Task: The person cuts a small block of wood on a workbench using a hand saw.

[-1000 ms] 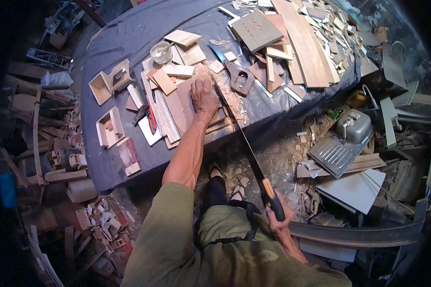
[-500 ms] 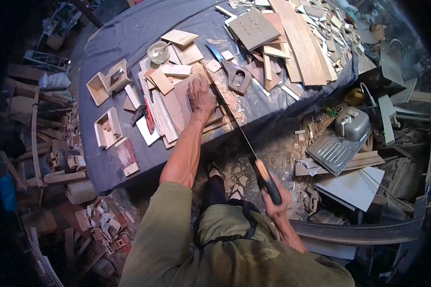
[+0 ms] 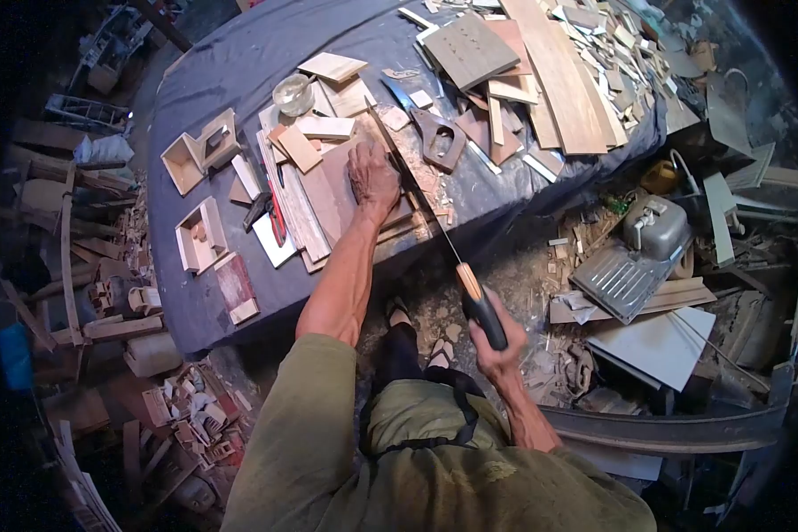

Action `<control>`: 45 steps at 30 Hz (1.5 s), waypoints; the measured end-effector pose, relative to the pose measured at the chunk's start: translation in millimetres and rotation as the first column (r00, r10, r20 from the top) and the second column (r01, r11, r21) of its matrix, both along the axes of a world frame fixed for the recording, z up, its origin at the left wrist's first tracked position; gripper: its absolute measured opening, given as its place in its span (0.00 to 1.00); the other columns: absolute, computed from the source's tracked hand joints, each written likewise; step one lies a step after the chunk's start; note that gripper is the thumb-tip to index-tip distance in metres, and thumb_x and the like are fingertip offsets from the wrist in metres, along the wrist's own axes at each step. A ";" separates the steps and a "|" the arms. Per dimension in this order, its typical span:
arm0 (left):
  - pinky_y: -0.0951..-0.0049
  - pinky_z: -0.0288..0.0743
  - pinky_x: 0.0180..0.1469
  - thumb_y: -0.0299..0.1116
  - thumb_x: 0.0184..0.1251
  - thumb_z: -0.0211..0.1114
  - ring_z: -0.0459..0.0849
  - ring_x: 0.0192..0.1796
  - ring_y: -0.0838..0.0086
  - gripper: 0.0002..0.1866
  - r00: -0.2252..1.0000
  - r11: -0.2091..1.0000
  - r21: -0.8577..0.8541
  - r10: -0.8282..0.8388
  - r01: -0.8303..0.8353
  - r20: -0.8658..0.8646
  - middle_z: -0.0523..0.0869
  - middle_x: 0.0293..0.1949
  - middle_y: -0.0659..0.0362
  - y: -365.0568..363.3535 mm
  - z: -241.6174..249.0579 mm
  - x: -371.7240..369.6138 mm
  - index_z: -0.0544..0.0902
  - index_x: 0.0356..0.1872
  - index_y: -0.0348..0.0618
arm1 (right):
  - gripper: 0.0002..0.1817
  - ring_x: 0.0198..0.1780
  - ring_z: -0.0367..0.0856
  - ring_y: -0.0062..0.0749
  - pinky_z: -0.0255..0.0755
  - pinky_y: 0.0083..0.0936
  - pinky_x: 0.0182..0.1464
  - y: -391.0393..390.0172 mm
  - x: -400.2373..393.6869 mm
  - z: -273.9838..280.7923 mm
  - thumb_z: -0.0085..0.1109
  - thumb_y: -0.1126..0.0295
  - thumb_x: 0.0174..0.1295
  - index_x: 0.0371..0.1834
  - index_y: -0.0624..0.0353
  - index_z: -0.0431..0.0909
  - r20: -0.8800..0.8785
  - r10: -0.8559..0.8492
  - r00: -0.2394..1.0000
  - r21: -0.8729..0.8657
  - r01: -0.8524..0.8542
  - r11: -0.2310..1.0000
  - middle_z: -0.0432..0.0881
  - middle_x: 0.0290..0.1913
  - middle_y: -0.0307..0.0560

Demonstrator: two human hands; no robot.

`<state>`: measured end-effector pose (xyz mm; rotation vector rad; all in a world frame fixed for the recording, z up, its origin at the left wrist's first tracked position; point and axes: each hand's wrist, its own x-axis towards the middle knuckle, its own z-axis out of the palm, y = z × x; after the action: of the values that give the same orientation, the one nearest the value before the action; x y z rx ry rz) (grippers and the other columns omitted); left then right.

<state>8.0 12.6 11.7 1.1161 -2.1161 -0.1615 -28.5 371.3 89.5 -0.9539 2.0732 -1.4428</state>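
Observation:
My left hand (image 3: 373, 177) presses down on a brown board (image 3: 335, 182) near the table's front edge, its fingers curled against the wood. My right hand (image 3: 498, 332) is wrapped round the black and wooden handle of a long thin saw (image 3: 449, 239). The blade runs up and left from the handle, past the table edge, along the right side of my left hand. Sawdust (image 3: 428, 177) lies beside the blade. A second saw with a dark wooden handle (image 3: 440, 142) rests on the cloth to the right.
Small wooden boxes (image 3: 200, 235) stand on the dark table cloth (image 3: 266, 58) at the left, near red pliers (image 3: 277, 222). A glass jar (image 3: 293, 95) sits among offcuts. Boards (image 3: 563, 89) fill the right side. A metal sink (image 3: 625, 275) lies on the floor at right.
My right hand and the saw have moved up and slightly left, with more of the blade past my left hand. My left hand has stayed in place.

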 end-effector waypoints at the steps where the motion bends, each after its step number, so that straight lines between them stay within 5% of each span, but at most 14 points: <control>1: 0.52 0.71 0.51 0.22 0.51 0.60 0.76 0.48 0.49 0.08 1.000 1.000 -0.010 0.008 -0.008 -0.001 0.77 0.41 0.46 0.5 -1.9 -0.6 0.79 0.35 0.37 | 0.29 0.32 0.86 0.27 0.78 0.23 0.37 -4.2 -0.1 -0.8 0.65 0.75 0.54 0.64 0.60 0.79 0.051 -0.010 0.999 0.026 0.008 1.000 0.87 0.33 0.53; 8: 0.50 0.72 0.51 0.23 0.50 0.60 0.76 0.48 0.49 0.09 1.000 1.000 0.004 0.007 -0.007 0.012 0.78 0.41 0.46 1.5 -7.9 -0.5 0.79 0.35 0.37 | 0.30 0.33 0.80 0.22 0.76 0.23 0.39 78.0 19.8 -1.7 0.65 0.75 0.54 0.65 0.61 0.78 -0.067 -0.001 0.998 -0.070 -0.004 0.998 0.84 0.32 0.44; 13: 0.51 0.72 0.50 0.23 0.50 0.60 0.76 0.48 0.49 0.09 1.000 1.000 -0.005 0.004 -0.004 0.020 0.78 0.41 0.46 2.5 -0.2 0.6 0.79 0.35 0.37 | 0.30 0.32 0.79 0.20 0.75 0.22 0.37 -7.9 1.3 27.9 0.63 0.78 0.55 0.65 0.61 0.77 0.152 -0.014 0.988 0.016 0.011 1.000 0.82 0.30 0.41; 17: 0.50 0.71 0.49 0.23 0.53 0.59 0.76 0.48 0.49 0.08 0.999 0.999 -0.013 0.052 -0.052 0.011 0.78 0.40 0.46 -1.1 -2.2 -2.5 0.79 0.35 0.38 | 0.29 0.33 0.81 0.21 0.76 0.22 0.39 50.2 11.3 16.5 0.64 0.77 0.55 0.65 0.62 0.77 0.039 0.024 0.999 0.025 -0.025 0.999 0.85 0.34 0.43; 20: 0.50 0.72 0.49 0.24 0.55 0.58 0.77 0.47 0.48 0.06 0.999 0.999 -0.003 0.038 -0.038 -0.001 0.78 0.39 0.47 1.2 -1.9 -2.1 0.79 0.34 0.39 | 0.30 0.35 0.88 0.28 0.78 0.24 0.37 89.3 13.7 15.8 0.64 0.75 0.56 0.66 0.60 0.77 -0.080 0.062 0.995 -0.011 -0.063 0.998 0.89 0.38 0.56; 25: 0.51 0.72 0.49 0.24 0.51 0.61 0.77 0.48 0.49 0.09 1.000 1.000 -0.016 0.008 -0.008 0.004 0.78 0.41 0.47 0.4 -2.2 1.0 0.80 0.36 0.39 | 0.30 0.29 0.77 0.20 0.74 0.22 0.33 -18.7 3.6 35.2 0.62 0.77 0.57 0.67 0.59 0.75 0.052 0.013 0.999 -0.036 -0.011 0.999 0.80 0.29 0.44; 32: 0.51 0.73 0.49 0.25 0.50 0.62 0.77 0.49 0.50 0.11 0.999 0.999 0.023 0.029 -0.029 0.016 0.78 0.41 0.48 -1.8 -4.1 1.8 0.80 0.37 0.40 | 0.28 0.34 0.84 0.23 0.77 0.23 0.38 66.9 10.4 30.4 0.62 0.74 0.56 0.64 0.59 0.79 -0.084 0.059 0.995 -0.024 -0.062 0.998 0.87 0.35 0.49; 39: 0.50 0.72 0.50 0.24 0.52 0.60 0.77 0.50 0.51 0.10 0.999 0.999 0.026 0.035 -0.036 0.023 0.78 0.41 0.48 -3.8 3.6 -2.0 0.81 0.38 0.39 | 0.28 0.29 0.78 0.21 0.74 0.23 0.34 -16.7 1.3 32.1 0.59 0.77 0.58 0.66 0.60 0.76 0.065 0.038 0.997 -0.061 -0.034 0.998 0.81 0.29 0.44; 45: 0.51 0.72 0.51 0.24 0.53 0.59 0.77 0.51 0.51 0.10 0.999 0.999 0.038 0.035 -0.036 0.026 0.78 0.42 0.48 4.3 -1.9 1.7 0.81 0.38 0.39 | 0.28 0.31 0.81 0.23 0.76 0.25 0.37 73.9 11.0 43.0 0.61 0.77 0.55 0.64 0.61 0.78 -0.076 0.070 0.995 0.010 -0.069 0.998 0.84 0.30 0.49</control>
<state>9.7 16.9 9.9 1.1827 -2.1223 -0.1728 -17.5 445.2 132.5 -1.0833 2.0763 -1.3828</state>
